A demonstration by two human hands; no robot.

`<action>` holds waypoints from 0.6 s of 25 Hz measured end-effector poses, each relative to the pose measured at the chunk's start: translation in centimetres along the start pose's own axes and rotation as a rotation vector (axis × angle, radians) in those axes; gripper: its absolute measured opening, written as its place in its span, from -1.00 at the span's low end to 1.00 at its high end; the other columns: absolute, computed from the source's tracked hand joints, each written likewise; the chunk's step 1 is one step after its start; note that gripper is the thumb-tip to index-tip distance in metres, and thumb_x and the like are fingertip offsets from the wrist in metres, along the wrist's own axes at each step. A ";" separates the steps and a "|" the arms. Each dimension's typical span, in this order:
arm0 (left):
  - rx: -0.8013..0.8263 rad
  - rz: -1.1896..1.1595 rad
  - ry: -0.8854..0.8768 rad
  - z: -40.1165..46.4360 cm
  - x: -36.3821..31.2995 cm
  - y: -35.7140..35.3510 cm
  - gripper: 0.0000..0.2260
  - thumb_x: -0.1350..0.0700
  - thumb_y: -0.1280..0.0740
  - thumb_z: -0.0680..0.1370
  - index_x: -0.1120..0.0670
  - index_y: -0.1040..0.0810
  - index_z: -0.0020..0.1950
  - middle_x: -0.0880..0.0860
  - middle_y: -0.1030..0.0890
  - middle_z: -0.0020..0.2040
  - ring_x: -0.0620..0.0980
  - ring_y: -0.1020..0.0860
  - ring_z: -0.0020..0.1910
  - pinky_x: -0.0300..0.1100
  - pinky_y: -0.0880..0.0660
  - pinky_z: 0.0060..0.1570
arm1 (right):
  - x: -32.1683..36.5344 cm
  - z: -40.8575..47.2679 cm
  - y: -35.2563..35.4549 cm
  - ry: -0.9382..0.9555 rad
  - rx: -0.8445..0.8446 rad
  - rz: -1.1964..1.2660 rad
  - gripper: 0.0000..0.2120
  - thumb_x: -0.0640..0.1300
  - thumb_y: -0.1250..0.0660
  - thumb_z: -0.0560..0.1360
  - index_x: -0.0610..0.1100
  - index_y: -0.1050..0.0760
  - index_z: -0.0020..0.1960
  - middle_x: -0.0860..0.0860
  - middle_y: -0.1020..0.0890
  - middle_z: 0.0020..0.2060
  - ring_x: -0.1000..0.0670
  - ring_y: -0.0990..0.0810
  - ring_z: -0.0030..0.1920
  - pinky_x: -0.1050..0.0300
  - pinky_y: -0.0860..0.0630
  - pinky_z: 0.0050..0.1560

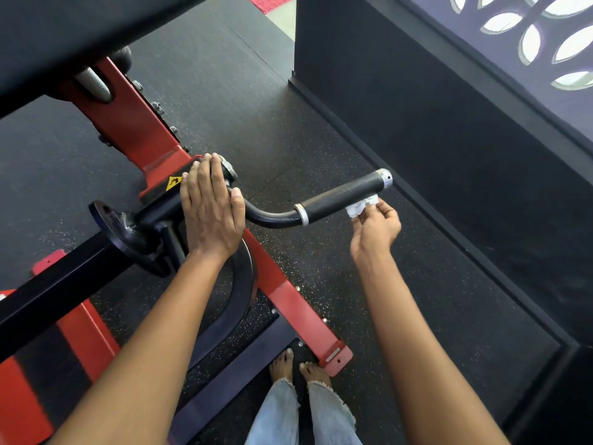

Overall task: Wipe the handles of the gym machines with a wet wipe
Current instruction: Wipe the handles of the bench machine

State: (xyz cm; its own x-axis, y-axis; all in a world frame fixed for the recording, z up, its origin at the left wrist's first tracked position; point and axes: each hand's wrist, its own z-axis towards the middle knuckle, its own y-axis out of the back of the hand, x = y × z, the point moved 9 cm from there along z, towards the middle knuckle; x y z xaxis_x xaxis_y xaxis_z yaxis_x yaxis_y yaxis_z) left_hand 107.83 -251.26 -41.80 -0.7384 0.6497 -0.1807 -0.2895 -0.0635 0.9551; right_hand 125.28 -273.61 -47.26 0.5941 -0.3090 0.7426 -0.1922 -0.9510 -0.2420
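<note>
Pinching a scrunched white wipe (362, 207) in the right hand (375, 229), pressed up under the black handle (341, 197). Resting the left hand (210, 213) flat, fingers straight, on the red machine (134, 130).

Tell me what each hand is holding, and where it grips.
The right hand pinches a crumpled wet wipe by its lower edge, against the black handle grip. The left hand holds nothing, resting flat on the machine's black bar.

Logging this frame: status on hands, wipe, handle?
Left hand flat on black machine arm. Right hand pinches crumpled white wet wipe against black rubber handle grip. Nothing obstructing.
</note>
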 end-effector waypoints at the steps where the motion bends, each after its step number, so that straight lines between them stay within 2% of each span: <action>1: -0.001 -0.001 -0.002 0.0 -0.1 0.0 -0.46 0.00 0.03 0.58 0.23 -0.14 0.52 0.23 -0.26 0.48 0.21 -0.21 0.45 0.07 -0.01 0.47 | 0.5 0.7 0.1 -0.001 -0.019 0.003 -0.84 -0.38 -0.17 0.57 -0.16 -0.38 -0.09 -0.14 -0.57 -0.06 0.02 -0.59 -0.16 0.17 -0.59 -0.13; 6: -0.006 -0.003 -0.005 0.0 0.0 0.0 -0.46 0.00 0.04 0.59 0.24 -0.15 0.51 0.23 -0.27 0.47 0.21 -0.22 0.45 0.07 -0.01 0.47 | 0.2 1.0 0.4 -0.025 -0.012 -0.001 -0.83 -0.39 -0.16 0.57 -0.16 -0.40 -0.08 -0.18 -0.57 0.01 -0.02 -0.60 -0.11 0.18 -0.60 -0.11; 10: -0.009 0.003 0.001 0.0 0.0 0.0 -0.46 -0.01 0.04 0.59 0.23 -0.14 0.52 0.22 -0.27 0.47 0.20 -0.21 0.46 0.06 -0.01 0.47 | -2.3 -1.3 -0.3 -0.103 0.038 0.026 -0.81 -0.41 -0.12 0.57 -0.17 -0.40 -0.07 -0.20 -0.55 0.04 -0.02 -0.58 -0.10 0.11 -0.59 -0.01; 15: -0.019 0.000 -0.002 0.0 0.0 0.0 -0.45 -0.01 0.06 0.58 0.23 -0.15 0.51 0.23 -0.27 0.47 0.21 -0.22 0.45 0.07 -0.02 0.46 | -6.4 -5.7 -2.2 -0.263 0.168 0.039 -0.79 -0.37 -0.03 0.60 -0.21 -0.41 -0.09 -0.16 -0.52 -0.12 -0.04 -0.53 -0.15 0.01 -0.58 -0.01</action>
State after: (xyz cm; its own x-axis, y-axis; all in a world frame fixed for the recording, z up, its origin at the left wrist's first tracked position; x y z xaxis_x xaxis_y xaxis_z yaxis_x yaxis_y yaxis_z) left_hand 107.87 -251.25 -41.81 -0.7374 0.6509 -0.1805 -0.3010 -0.0774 0.9505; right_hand 117.44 -269.53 -47.95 0.7749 -0.3135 0.5489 -0.1001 -0.9182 -0.3832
